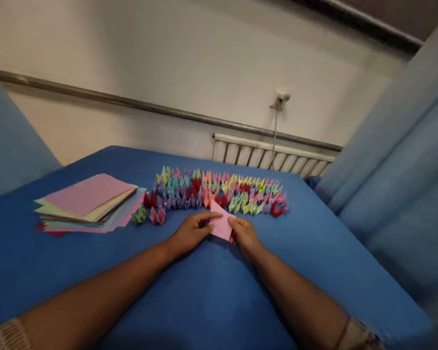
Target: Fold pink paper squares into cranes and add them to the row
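Note:
A pink sheet of folded paper (221, 224) is held between my two hands, just above the blue table. My left hand (195, 230) pinches its left edge, with the index finger lying along the paper. On the other side, my right hand (244, 234) grips the right edge between thumb and curled fingers. One corner of the paper points up and away from me. Directly behind stand rows of folded paper cranes (182, 194) in many colours. A green folded piece (140, 214) and a pink one (157, 215) sit in front of the rows' left end.
A stack of coloured paper sheets (91, 197) lies at the left on the blue table (131, 282). Behind the table are a wall rail (160, 108), a radiator (263, 150) and a socket with a cord (280, 99). Blue curtains (397, 160) hang at the right.

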`<state>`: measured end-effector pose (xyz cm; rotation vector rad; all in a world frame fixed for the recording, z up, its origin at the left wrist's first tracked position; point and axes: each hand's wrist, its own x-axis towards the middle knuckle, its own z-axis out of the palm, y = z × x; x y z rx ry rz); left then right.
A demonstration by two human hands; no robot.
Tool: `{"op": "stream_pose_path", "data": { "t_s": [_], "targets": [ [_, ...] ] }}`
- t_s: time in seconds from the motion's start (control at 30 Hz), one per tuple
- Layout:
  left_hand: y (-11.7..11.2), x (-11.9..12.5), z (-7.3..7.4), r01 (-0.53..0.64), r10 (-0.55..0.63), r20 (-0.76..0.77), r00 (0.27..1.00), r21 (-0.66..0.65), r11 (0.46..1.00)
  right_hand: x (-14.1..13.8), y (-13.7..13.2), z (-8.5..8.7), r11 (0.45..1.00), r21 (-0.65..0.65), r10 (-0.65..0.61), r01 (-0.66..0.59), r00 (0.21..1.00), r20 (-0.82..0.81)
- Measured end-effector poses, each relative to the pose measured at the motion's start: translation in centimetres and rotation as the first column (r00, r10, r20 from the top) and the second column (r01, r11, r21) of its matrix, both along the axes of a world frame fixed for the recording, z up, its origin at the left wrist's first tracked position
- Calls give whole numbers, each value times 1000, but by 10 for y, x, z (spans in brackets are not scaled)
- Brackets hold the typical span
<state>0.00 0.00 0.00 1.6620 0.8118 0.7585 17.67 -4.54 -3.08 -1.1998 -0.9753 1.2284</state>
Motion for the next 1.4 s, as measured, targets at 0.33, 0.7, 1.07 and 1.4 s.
{"op": "stream_pose_path", "data": {
  "t_s": [0.33,0.7,1.07,1.4],
  "targets": [
    [-3,1,7,-44,121,200,972,-353,935,3,-5,4,995,44,95,-90,987,-128],
    [-4,1,11,-16,120,246,962,-389,921,5,-7,6,992,63,117,-107,978,-172],
    [-5,2,11,30,105,288,952,-428,903,6,-9,7,990,78,124,-117,987,-100],
    [-6,2,15,11,143,276,950,-488,873,4,-9,10,993,50,115,-111,989,-93]
  ]
}}
